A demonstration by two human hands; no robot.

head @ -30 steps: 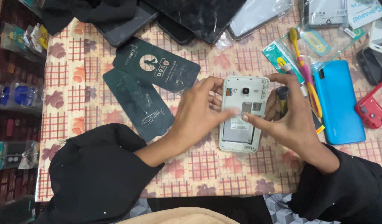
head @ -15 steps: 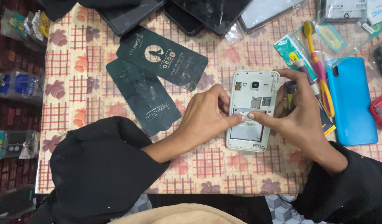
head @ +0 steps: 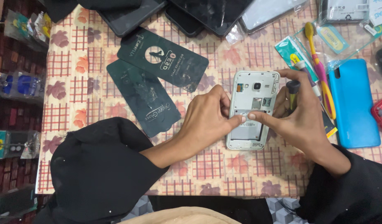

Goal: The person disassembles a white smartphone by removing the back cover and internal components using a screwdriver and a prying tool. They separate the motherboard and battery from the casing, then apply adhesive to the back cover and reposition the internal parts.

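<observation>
A white phone with its back cover off lies on the checked tablecloth, camera end away from me. My left hand rests at its left edge, forefinger tip pressing on the middle of the open back. My right hand reaches in from the right, its forefinger tip meeting the left one there. A small screwdriver with a black cap and yellow-green shaft is tucked in my right hand between thumb and palm. Both arms wear black sleeves.
Two dark green flat packets lie left of the phone. A blue phone back cover, a red item, a pink-and-yellow toothbrush and plastic packets sit at the right. Dark phones and screens line the far edge.
The view has shifted so the phone and hands sit lower and slightly left. Both forefingers have come together on the middle of the open back; the phone stays flat on the cloth.
</observation>
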